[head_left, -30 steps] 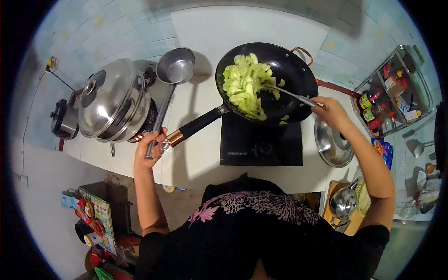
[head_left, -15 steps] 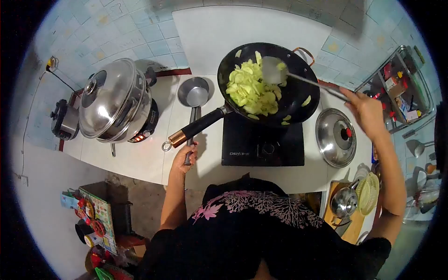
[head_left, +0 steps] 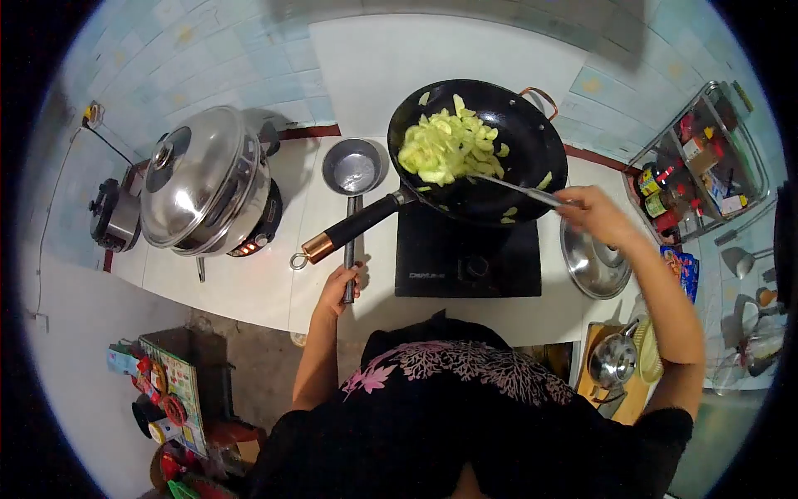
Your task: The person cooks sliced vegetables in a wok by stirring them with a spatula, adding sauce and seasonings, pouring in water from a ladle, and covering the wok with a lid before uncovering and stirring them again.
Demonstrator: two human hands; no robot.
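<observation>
A black wok (head_left: pixel 519 133) with a long black and copper handle stands over the black induction cooker (head_left: pixel 467 262). Pale green vegetable slices (head_left: pixel 445 145) are heaped in its left part, with a few loose ones to the right. My right hand (head_left: pixel 594 214) is closed round the handle of a metal spatula (head_left: pixel 524 190), whose blade is hidden among the slices. Below the wok's handle, my left hand (head_left: pixel 341 287) grips the grey handle of a ladle (head_left: pixel 352 166). The ladle's round bowl is left of the wok.
A large lidded steamer (head_left: pixel 195 179) stands at the left on a lit cooker, beside a smaller pot (head_left: pixel 116 214). At the right are a metal lid (head_left: pixel 594 258), a rack of bottles (head_left: pixel 706 162) and a kettle (head_left: pixel 613 362) on a wooden board.
My left hand and the ladle have moved right from beside the steamer. My right hand rose with the spatula, then came down leftward, and the slices have shifted in the wok.
</observation>
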